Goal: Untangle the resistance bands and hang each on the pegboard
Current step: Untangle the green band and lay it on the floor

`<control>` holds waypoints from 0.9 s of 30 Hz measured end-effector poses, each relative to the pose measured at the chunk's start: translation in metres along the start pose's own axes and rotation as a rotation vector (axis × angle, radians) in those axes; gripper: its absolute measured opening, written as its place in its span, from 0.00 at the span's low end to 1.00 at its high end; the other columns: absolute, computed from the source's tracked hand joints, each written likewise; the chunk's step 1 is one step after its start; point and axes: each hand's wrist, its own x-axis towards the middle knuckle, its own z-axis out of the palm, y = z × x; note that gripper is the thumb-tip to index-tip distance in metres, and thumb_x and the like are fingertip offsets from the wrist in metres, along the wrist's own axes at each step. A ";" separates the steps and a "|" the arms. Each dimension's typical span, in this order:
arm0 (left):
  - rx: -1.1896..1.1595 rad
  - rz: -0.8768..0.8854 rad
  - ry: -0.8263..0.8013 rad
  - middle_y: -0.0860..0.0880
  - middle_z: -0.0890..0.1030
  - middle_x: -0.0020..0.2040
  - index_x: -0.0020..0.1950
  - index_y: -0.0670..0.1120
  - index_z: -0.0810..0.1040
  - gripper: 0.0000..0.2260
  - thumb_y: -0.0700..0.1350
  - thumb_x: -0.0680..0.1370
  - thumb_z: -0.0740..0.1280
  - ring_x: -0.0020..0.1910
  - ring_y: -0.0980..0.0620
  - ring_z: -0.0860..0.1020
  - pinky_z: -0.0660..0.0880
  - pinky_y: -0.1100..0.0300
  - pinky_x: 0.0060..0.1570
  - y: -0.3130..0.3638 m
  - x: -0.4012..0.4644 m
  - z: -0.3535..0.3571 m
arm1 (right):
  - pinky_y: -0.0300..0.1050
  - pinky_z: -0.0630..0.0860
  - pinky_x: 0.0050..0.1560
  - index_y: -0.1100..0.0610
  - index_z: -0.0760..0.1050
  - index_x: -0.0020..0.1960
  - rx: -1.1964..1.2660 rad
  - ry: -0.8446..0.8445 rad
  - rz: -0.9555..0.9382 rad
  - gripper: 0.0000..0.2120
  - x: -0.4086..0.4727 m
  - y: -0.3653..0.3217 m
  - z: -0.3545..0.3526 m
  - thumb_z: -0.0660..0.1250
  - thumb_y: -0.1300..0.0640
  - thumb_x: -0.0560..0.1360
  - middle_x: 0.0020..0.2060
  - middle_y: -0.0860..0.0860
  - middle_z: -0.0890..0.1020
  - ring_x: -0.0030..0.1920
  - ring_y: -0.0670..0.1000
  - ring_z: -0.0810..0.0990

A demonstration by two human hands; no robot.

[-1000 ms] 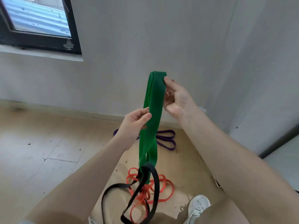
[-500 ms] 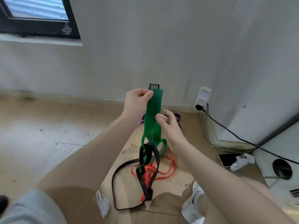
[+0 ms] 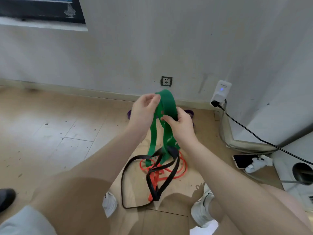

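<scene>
Looking down, we see first the wooden floor (image 3: 50,133) and the pale wall (image 3: 152,39) w/ a dark window frame (image 3: 42,12) at top left. Our two forearms reach forward from the bottom of the view, both raised in front of us, elbows low, wrists bent a little inward.

Next the bands. We hold the green band (image 3: 166,106) up as a tall loop; its top arches over betw. the hands and its two strands hang down to the floor. The black band (image 3: 169,173) is threaded through the lower part of the green one and lies partly on the floor, crossing the orange band (image 3: 162,177), which lies in a tangle under it. A purple band (image 3: 189,113) lies on the floor near the wall, mostly hidden behind our hands.

Our left hand (image 3: 144,111) pinches the left edge of the green band near the top, thumb and fingers closed on it. Our right hand (image 3: 180,123) grips the right strand just below, fingers curled round it.

Smaller things: white shoes (image 3: 201,209), a phone (image 3: 243,161) at right, a wall socket (image 3: 166,81), a white plug adapter (image 3: 221,93) w/ a black cable (image 3: 254,134).
</scene>
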 end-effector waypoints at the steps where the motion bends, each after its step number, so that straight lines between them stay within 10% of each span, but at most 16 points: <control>1: 0.055 0.000 -0.011 0.53 0.79 0.53 0.58 0.47 0.73 0.10 0.47 0.79 0.63 0.52 0.57 0.78 0.75 0.63 0.53 -0.017 -0.004 -0.003 | 0.49 0.79 0.50 0.56 0.77 0.52 0.050 -0.004 0.044 0.08 0.004 0.001 -0.002 0.68 0.61 0.73 0.45 0.52 0.83 0.47 0.51 0.82; 6: 0.382 -0.116 -0.385 0.51 0.79 0.52 0.52 0.53 0.75 0.05 0.44 0.79 0.62 0.57 0.50 0.77 0.73 0.51 0.61 -0.095 -0.010 -0.013 | 0.50 0.77 0.48 0.56 0.77 0.47 0.495 0.048 0.287 0.03 0.023 0.003 -0.021 0.67 0.63 0.75 0.38 0.52 0.80 0.41 0.51 0.79; 13: 0.591 0.089 -0.568 0.50 0.67 0.72 0.74 0.46 0.58 0.31 0.41 0.75 0.69 0.70 0.53 0.66 0.62 0.68 0.62 -0.114 0.004 0.003 | 0.46 0.80 0.43 0.60 0.75 0.48 0.763 -0.110 0.327 0.09 0.031 0.000 -0.050 0.56 0.63 0.80 0.36 0.53 0.79 0.39 0.50 0.79; 19: 0.823 0.096 -0.703 0.47 0.77 0.61 0.68 0.46 0.66 0.28 0.44 0.71 0.73 0.58 0.49 0.76 0.73 0.60 0.56 -0.112 0.022 0.009 | 0.47 0.80 0.43 0.62 0.74 0.54 0.618 -0.265 0.325 0.15 0.038 0.000 -0.069 0.51 0.70 0.77 0.40 0.56 0.81 0.41 0.51 0.81; 27: 1.049 0.041 -0.678 0.44 0.78 0.59 0.66 0.43 0.67 0.25 0.41 0.72 0.72 0.55 0.47 0.78 0.76 0.56 0.53 -0.114 0.031 0.005 | 0.38 0.78 0.35 0.63 0.70 0.59 0.332 0.126 0.317 0.12 0.044 0.023 -0.061 0.63 0.68 0.76 0.41 0.52 0.83 0.37 0.47 0.82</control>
